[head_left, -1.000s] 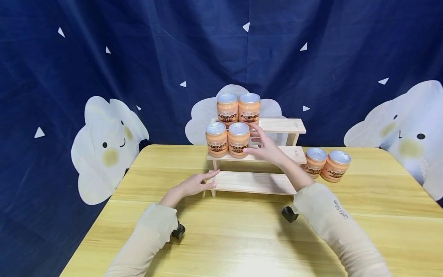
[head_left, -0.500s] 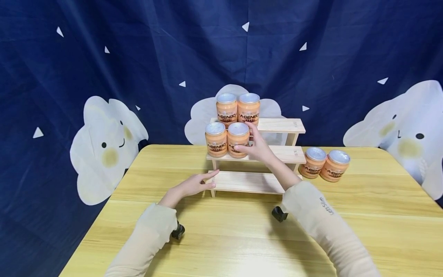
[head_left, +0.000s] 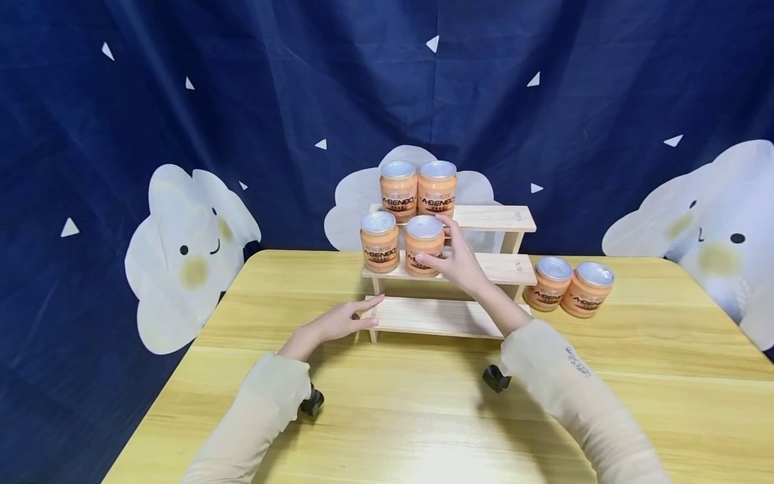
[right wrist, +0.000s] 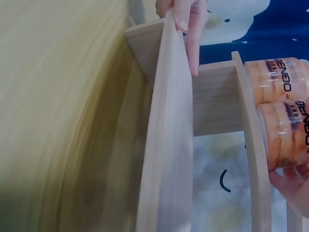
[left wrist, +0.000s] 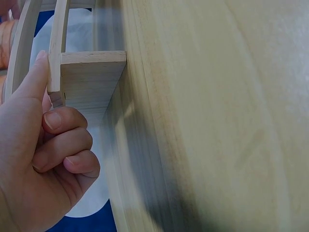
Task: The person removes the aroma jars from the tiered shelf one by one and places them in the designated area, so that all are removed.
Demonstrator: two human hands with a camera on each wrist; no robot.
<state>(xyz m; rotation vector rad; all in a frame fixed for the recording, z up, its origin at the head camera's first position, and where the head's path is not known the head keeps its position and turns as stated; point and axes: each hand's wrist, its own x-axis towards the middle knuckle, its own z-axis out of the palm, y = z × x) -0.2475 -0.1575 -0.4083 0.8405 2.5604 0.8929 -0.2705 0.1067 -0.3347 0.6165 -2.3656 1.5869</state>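
A three-step wooden display rack point(head_left: 447, 317) stands on the table. My left hand point(head_left: 334, 323) grips the left end of its lowest board; the left wrist view shows a digit point(left wrist: 36, 75) along the upper side and curled fingers point(left wrist: 67, 145) at the board's end. On the middle step, my right hand point(head_left: 462, 263) holds an orange jar point(head_left: 424, 236) with a silver lid, thumb in front and fingers round its right side. Left of it stands a matching jar point(head_left: 379, 243), a narrow gap between them. Two more such jars point(head_left: 398, 191) sit side by side on the top step.
To the right of the rack, two more orange jars point(head_left: 586, 290) stand close together on the wooden table point(head_left: 387, 410). Behind hangs a dark blue curtain point(head_left: 290, 81) with white clouds and triangles. A black wrist camera point(head_left: 496, 378) hangs below the right sleeve.
My right hand has moved left and taken hold of the right jar on the middle step. That jar has shifted slightly right, away from its neighbour. The left hand stays put.
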